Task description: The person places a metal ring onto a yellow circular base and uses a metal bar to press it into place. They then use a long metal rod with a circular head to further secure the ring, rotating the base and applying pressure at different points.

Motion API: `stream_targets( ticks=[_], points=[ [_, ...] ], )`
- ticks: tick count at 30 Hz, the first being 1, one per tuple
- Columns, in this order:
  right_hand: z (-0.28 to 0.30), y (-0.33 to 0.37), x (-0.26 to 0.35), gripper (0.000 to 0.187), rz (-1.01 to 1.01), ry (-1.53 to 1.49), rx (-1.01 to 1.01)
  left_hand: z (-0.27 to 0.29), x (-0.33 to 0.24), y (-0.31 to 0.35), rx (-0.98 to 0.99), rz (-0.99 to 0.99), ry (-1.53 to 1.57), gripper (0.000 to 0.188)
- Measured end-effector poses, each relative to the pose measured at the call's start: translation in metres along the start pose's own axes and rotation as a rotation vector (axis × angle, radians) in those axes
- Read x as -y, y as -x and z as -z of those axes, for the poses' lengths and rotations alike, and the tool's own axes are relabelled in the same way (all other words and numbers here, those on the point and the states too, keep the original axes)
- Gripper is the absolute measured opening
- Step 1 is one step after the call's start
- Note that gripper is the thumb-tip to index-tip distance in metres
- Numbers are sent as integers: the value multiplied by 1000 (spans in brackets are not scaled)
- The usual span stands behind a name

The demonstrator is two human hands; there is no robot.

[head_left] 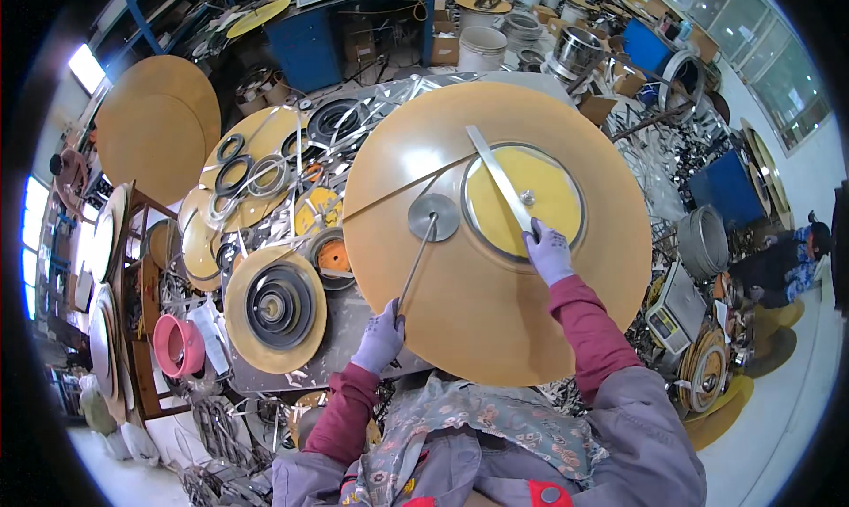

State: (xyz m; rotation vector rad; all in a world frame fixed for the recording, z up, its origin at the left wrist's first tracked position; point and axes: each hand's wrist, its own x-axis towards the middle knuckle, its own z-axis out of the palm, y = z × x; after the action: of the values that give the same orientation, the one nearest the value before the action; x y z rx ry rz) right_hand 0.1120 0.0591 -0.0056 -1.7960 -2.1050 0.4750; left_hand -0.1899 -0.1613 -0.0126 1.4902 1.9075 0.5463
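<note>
A large tan round board (469, 326) fills the middle of the bench. On it lies a smaller yellow disc (553, 184) with a grey metal ring around its edge and a small knob near its centre. My right hand (550, 252), in a pale purple glove, is closed on the near end of a flat metal bar (498, 173) that crosses the yellow disc. My left hand (378, 339), gloved alike, grips a thin metal rod (414, 275). The rod's far end meets a small grey round plate (450, 221) on the board. A thin dark strip (398, 191) runs leftward from the yellow disc.
Left of the board, a smaller tan disc (239, 343) carries nested dark rings (281, 328). Loose rings (232, 175) and metal strips clutter the bench beyond. A pink tub (179, 346) stands at the left. At the right are a weighing scale (676, 317) and another person (783, 264).
</note>
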Motion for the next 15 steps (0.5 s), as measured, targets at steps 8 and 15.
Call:
stream_targets(
  ticks=[8, 15],
  points=[
    [8, -1, 1, 40, -32, -10, -28, 3, 10, 3, 1, 28, 70, 37],
    [8, 1, 4, 44, -34, 1, -15, 4, 15, 4, -9, 36, 44, 38]
  ],
)
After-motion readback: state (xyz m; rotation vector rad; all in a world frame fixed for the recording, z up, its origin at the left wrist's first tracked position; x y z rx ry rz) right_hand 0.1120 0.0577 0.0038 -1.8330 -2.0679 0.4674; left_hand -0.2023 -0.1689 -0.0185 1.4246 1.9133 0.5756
